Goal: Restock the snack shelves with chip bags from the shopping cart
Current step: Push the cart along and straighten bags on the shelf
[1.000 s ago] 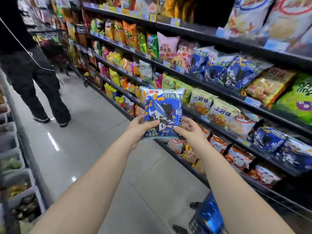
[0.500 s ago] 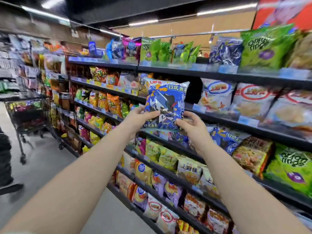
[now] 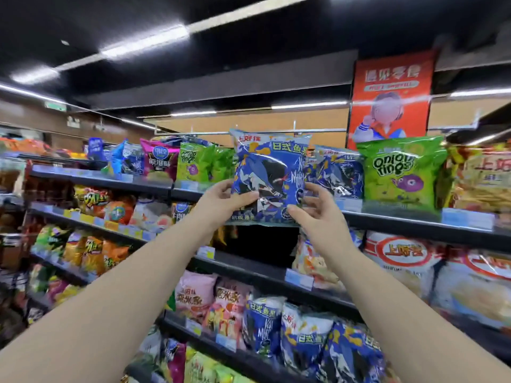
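A blue chip bag (image 3: pixel 269 172) with a dark fish picture is held upright at the top shelf (image 3: pixel 414 225). My left hand (image 3: pixel 221 201) pinches its lower left corner, thumb on the front. At the lower right corner my right hand (image 3: pixel 315 211) grips the bag with curled fingers. The bag stands level with the top shelf's row, between green onion-ring bags (image 3: pixel 201 161) on its left and a matching blue bag (image 3: pixel 336 172) on its right. The shopping cart is out of view.
A large green onion-ring bag (image 3: pixel 401 172) and yellow bags (image 3: pixel 484 178) fill the top shelf at right. Below my hands a dark gap (image 3: pixel 265 241) opens on the second shelf. Lower shelves hold pink, blue and orange bags. A red poster (image 3: pixel 390 98) hangs above.
Both hands have lifted the blue bag from waist height up to the top shelf, and my view has tilted upward, so the floor, cart and other person are out of sight.
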Available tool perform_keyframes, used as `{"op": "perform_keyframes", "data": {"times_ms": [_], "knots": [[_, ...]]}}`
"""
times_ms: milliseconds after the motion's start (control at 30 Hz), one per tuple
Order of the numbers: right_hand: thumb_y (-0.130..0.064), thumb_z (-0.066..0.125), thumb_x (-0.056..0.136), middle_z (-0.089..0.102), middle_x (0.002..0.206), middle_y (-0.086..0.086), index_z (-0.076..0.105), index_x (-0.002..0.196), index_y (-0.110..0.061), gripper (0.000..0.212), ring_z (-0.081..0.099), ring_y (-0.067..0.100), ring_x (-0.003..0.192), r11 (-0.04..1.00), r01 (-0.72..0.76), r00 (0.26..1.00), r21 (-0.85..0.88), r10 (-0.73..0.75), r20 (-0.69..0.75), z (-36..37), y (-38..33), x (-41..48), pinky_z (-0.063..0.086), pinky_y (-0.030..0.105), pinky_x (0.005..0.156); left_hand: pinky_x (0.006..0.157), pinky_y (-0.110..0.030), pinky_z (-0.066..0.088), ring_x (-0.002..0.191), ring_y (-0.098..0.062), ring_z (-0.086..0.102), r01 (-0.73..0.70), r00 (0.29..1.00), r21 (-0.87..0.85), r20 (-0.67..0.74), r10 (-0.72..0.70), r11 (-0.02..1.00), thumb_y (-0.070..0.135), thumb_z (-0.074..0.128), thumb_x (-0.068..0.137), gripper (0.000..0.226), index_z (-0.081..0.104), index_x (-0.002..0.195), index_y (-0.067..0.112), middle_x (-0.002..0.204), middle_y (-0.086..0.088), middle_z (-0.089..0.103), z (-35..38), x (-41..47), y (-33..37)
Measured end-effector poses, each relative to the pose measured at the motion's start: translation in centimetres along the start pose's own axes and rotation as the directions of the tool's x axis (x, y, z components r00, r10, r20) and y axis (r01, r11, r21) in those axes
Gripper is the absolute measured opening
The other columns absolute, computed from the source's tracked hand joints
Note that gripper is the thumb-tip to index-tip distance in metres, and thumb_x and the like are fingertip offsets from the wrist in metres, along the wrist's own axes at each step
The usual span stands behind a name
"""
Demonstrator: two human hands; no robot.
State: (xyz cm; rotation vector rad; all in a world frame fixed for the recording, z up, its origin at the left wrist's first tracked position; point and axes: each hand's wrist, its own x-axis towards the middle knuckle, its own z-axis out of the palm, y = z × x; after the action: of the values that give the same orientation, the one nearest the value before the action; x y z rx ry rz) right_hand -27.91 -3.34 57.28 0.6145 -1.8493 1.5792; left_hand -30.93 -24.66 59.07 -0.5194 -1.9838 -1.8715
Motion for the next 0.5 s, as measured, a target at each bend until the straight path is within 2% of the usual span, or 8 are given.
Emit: {"op": "perform_keyframes", "data": {"times_ms": [67, 167, 200, 267, 300, 367, 433, 500], "knots": [[-0.017, 0.070, 0.088, 0.056, 0.098, -0.022, 0.044, 0.121, -0.035, 0.046, 0.059, -0.017, 0.077, 0.998, 0.038, 0.999, -0.041, -0.038, -0.008, -0.2, 0.2, 2.7, 0.044, 0.002, 0.061, 0.100, -0.033, 0.045, 0.102, -0.011, 0.067, -0.051, 0.998, -0.001, 0.023, 0.051, 0.999, 0.061, 0.085, 0.039, 0.100, 0.057, 0.127, 0.026, 0.112, 0.002, 0.071, 0.4, 3.4, 0.6], [-0.024, 0.069, 0.089, 0.049, 0.105, -0.021, 0.040, 0.132, -0.034, 0.052, 0.057, -0.008, 0.089, 0.987, 0.043, 0.999, -0.152, -0.048, -0.026, -0.1, 1.0, 6.2, 0.043, 0.006, 0.067, 0.097, -0.036, 0.049, 0.105, -0.018, 0.066, -0.085, 0.994, 0.037, 0.075, 0.082, 0.996, 0.056, 0.087, 0.047, 0.098, 0.053, 0.133, 0.024, 0.118, -0.005, 0.067, 0.9, 8.0, 0.7], [-0.024, 0.069, 0.089, 0.049, 0.106, -0.022, 0.040, 0.132, -0.033, 0.052, 0.055, -0.007, 0.091, 0.979, 0.051, 0.997, -0.197, -0.061, -0.046, 0.0, 1.4, 7.2, 0.042, 0.005, 0.067, 0.089, -0.031, 0.052, 0.102, -0.017, 0.067, -0.095, 0.991, 0.056, 0.095, 0.089, 0.994, 0.052, 0.087, 0.054, 0.087, 0.054, 0.131, 0.027, 0.117, -0.004, 0.066, 1.0, 9.4, 0.5], [-0.020, 0.070, 0.088, 0.050, 0.107, -0.025, 0.042, 0.125, -0.035, 0.049, 0.053, -0.009, 0.090, 0.960, 0.086, 0.989, -0.266, -0.116, -0.097, 0.3, 2.4, 9.5, 0.040, 0.001, 0.065, 0.065, -0.020, 0.050, 0.087, -0.011, 0.067, -0.144, 0.984, 0.099, 0.117, 0.132, 0.985, 0.044, 0.085, 0.067, 0.052, 0.060, 0.112, 0.039, 0.108, 0.001, 0.068, 1.3, 12.3, -0.1], [-0.018, 0.070, 0.087, 0.050, 0.107, -0.026, 0.042, 0.122, -0.037, 0.048, 0.053, -0.009, 0.090, 0.952, 0.096, 0.984, -0.291, -0.135, -0.118, 0.5, 3.0, 10.6, 0.039, -0.001, 0.064, 0.062, -0.021, 0.048, 0.084, -0.010, 0.065, -0.179, 0.979, 0.116, 0.123, 0.164, 0.977, 0.041, 0.084, 0.070, 0.042, 0.061, 0.105, 0.040, 0.105, 0.002, 0.069, 1.4, 13.7, -0.5], [-0.017, 0.070, 0.087, 0.052, 0.111, -0.021, 0.043, 0.124, -0.036, 0.049, 0.053, -0.004, 0.095, 0.937, 0.081, 0.978, -0.340, -0.140, -0.152, 1.0, 4.3, 13.1, 0.039, 0.003, 0.068, 0.072, -0.026, 0.050, 0.088, -0.014, 0.064, -0.239, 0.966, 0.135, 0.130, 0.222, 0.961, 0.037, 0.083, 0.072, 0.037, 0.063, 0.103, 0.035, 0.103, 0.002, 0.070, 1.8, 16.8, -1.6], [-0.016, 0.069, 0.087, 0.051, 0.117, -0.013, 0.043, 0.132, -0.033, 0.055, 0.054, 0.004, 0.101, 0.923, 0.038, 0.975, -0.384, -0.119, -0.190, 1.6, 5.5, 15.7, 0.040, 0.010, 0.071, 0.082, -0.032, 0.052, 0.094, -0.016, 0.064, -0.253, 0.961, 0.140, 0.155, 0.231, 0.957, 0.034, 0.083, 0.074, 0.043, 0.063, 0.110, 0.028, 0.103, 0.000, 0.070, 1.9, 19.8, -2.5], [-0.012, 0.069, 0.086, 0.052, 0.117, -0.010, 0.039, 0.135, -0.036, 0.062, 0.055, 0.001, 0.093, 0.906, 0.006, 0.971, -0.424, -0.107, -0.214, 2.0, 6.5, 18.2, 0.042, 0.010, 0.062, 0.090, -0.038, 0.054, 0.097, -0.018, 0.067, -0.226, 0.958, 0.130, 0.209, 0.196, 0.965, 0.028, 0.084, 0.074, 0.058, 0.058, 0.125, 0.020, 0.106, -0.004, 0.069, 2.0, 22.8, -3.1]]}}
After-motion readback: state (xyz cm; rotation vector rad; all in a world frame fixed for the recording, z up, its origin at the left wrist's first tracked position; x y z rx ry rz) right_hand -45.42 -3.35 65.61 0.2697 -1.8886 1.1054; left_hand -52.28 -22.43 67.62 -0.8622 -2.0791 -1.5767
